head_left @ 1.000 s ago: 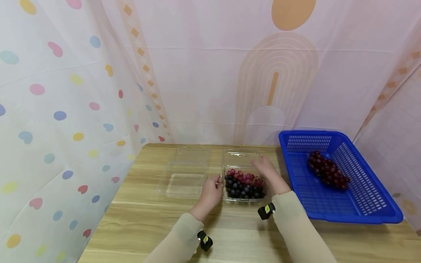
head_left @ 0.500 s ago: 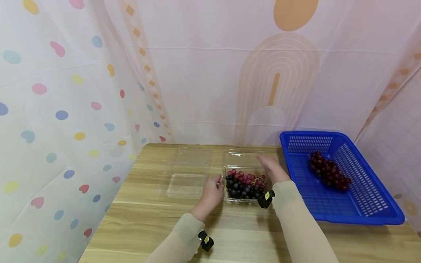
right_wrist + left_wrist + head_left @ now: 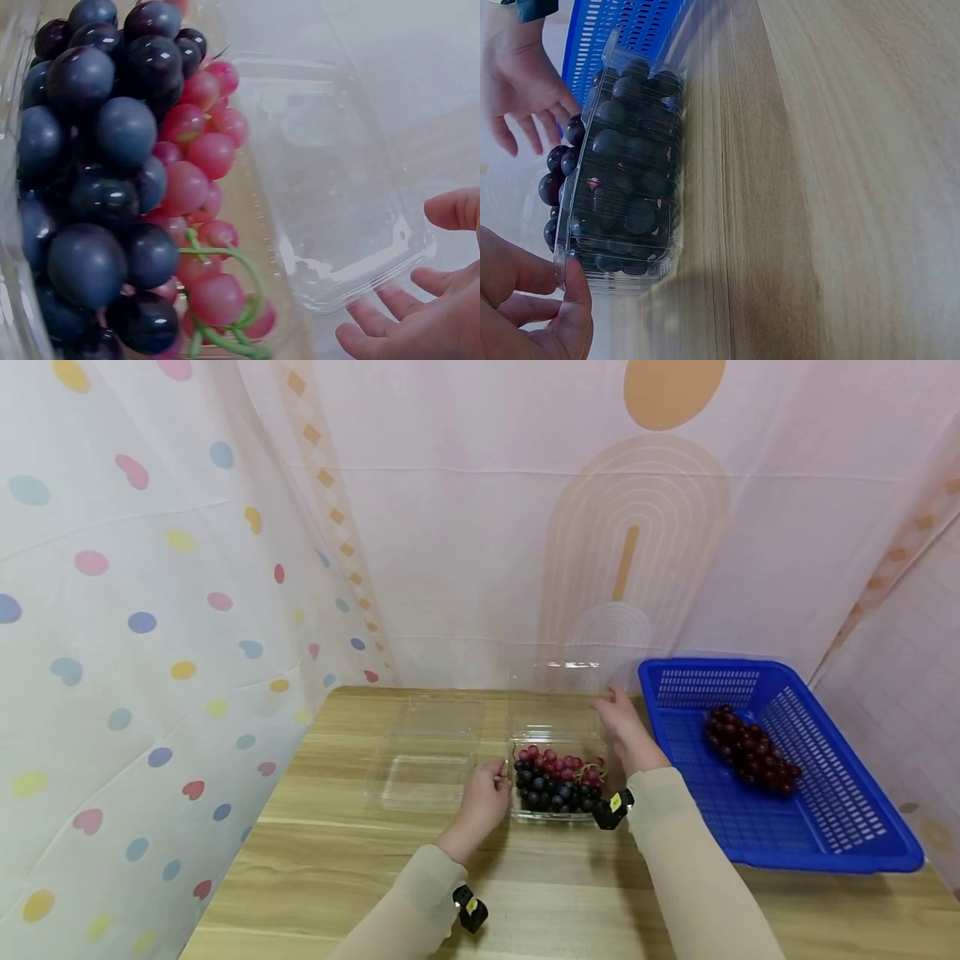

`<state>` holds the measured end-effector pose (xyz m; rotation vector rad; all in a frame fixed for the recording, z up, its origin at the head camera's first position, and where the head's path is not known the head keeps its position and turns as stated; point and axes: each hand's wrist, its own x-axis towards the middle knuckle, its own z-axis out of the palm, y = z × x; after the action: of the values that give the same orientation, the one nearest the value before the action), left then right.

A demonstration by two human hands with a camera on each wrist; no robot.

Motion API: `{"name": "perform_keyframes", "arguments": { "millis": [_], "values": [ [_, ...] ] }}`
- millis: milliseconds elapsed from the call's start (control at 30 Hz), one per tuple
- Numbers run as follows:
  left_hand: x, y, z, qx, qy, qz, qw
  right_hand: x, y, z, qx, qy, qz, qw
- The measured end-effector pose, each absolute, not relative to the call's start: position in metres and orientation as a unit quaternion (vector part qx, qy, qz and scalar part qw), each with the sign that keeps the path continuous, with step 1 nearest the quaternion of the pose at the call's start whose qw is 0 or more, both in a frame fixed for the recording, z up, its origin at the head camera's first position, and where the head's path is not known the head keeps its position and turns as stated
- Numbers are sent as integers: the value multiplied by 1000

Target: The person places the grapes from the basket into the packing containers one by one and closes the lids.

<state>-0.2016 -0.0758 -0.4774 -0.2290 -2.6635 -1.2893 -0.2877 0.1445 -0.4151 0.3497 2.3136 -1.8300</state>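
Pinching the box [image 3: 553, 817] with the left hand [image 3: 482, 795] near the far edge of the table [image 3: 551, 881], steadily swing the lid [image 3: 555, 703] over the grapes [image 3: 557, 783] with the right hand [image 3: 626, 728], loose-fingered and seemingly behind it.

We note bright, diffuse head-view light; soft shadows on table [image 3: 300, 877]; glints on clear lid [image 3: 555, 706]; wrist views hazier.
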Motion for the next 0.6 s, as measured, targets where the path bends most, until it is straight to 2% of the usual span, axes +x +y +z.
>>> {"name": "perform_keyframes", "arguments": {
  "millis": [367, 600],
  "values": [
    [-201, -76, -478, -69, -892, -441, 74, -272, 144, -390, 78, 792, -606, 8],
    [-201, -76, -477, -62, -887, -452, 68, -252, 154, -384, 57, 828, -557, -13]
  ]
}}
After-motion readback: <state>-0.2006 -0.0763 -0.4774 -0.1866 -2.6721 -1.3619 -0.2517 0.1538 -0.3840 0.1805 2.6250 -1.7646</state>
